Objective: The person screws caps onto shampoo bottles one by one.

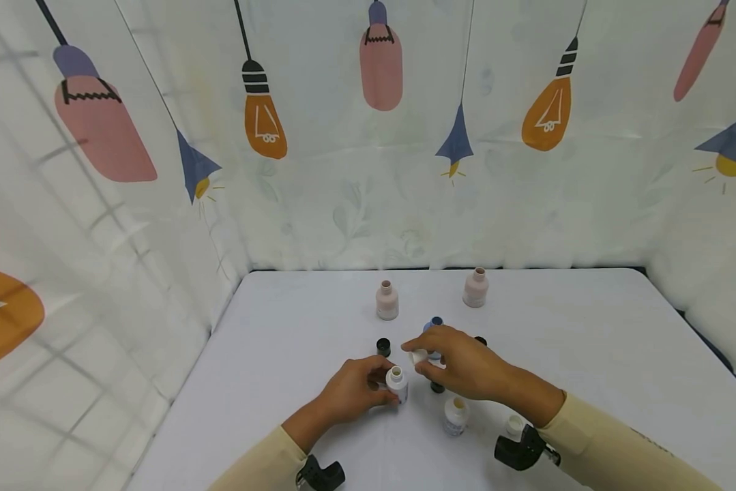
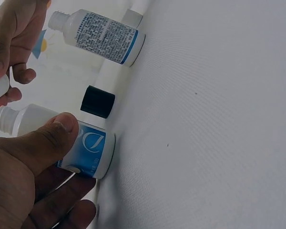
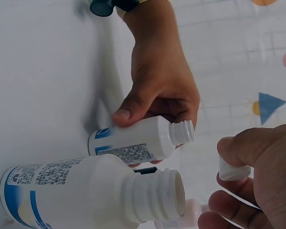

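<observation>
My left hand (image 1: 352, 392) grips a small white bottle (image 1: 398, 390) with a blue label, thumb on one side and fingers round the other. The bottle stands upright on the table, its threaded neck uncovered. Above and to the right of that neck, my right hand (image 1: 475, 361) pinches a white cap (image 3: 233, 171) between thumb and fingers, apart from the bottle. A second white bottle (image 1: 455, 419), also uncapped, stands just right of the held one. Partly covered by my right hand is a blue bottle (image 1: 435, 323).
Two pale pink uncapped bottles, one left (image 1: 387, 303) and one right (image 1: 475, 290), stand toward the back. Black caps lie behind the held bottle (image 1: 383, 347), under my right hand (image 1: 438, 387) and behind it (image 1: 481, 340). A white cap (image 1: 515, 425) lies near my right wrist.
</observation>
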Demonstrator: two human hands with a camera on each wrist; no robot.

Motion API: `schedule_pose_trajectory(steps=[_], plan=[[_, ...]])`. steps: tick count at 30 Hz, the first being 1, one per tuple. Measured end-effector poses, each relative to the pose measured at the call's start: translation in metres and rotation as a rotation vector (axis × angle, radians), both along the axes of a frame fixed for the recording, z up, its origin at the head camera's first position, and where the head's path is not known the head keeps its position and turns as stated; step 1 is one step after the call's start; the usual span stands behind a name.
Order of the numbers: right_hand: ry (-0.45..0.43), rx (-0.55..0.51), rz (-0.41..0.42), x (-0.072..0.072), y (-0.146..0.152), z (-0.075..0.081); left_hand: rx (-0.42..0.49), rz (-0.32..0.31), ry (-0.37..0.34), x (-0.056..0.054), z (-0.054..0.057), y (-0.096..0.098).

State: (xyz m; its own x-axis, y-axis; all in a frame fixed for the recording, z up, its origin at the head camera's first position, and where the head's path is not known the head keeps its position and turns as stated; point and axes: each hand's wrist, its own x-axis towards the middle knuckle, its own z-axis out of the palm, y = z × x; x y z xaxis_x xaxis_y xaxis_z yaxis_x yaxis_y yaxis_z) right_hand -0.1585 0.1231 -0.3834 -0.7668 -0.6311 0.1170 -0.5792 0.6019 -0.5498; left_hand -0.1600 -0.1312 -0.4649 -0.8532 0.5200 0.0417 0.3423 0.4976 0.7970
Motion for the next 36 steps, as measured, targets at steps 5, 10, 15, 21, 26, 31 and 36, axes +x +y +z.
schedule_pose_trajectory(steps=[5,10,15,21,26,31,36], plan=[[0.014,0.032,0.002,-0.002,-0.004,-0.002,0.018,0.001,-0.024,0.000,0.000,0.000],[0.041,0.042,0.002,-0.003,-0.007,-0.004,0.023,0.000,-0.025,-0.002,0.001,0.000],[0.024,0.034,-0.007,-0.004,-0.010,-0.005,0.017,0.002,-0.027,-0.001,0.001,-0.001],[0.023,0.041,-0.005,-0.004,-0.013,-0.007,0.008,0.010,-0.025,0.000,0.000,0.000],[0.005,0.045,0.001,-0.005,-0.015,-0.008,0.001,0.011,-0.031,0.000,0.001,0.000],[0.012,0.069,0.000,-0.004,-0.018,-0.008,0.009,0.006,-0.033,-0.001,0.001,0.000],[0.033,0.084,0.007,-0.004,-0.020,-0.007,0.017,-0.001,-0.033,-0.002,0.000,-0.001]])
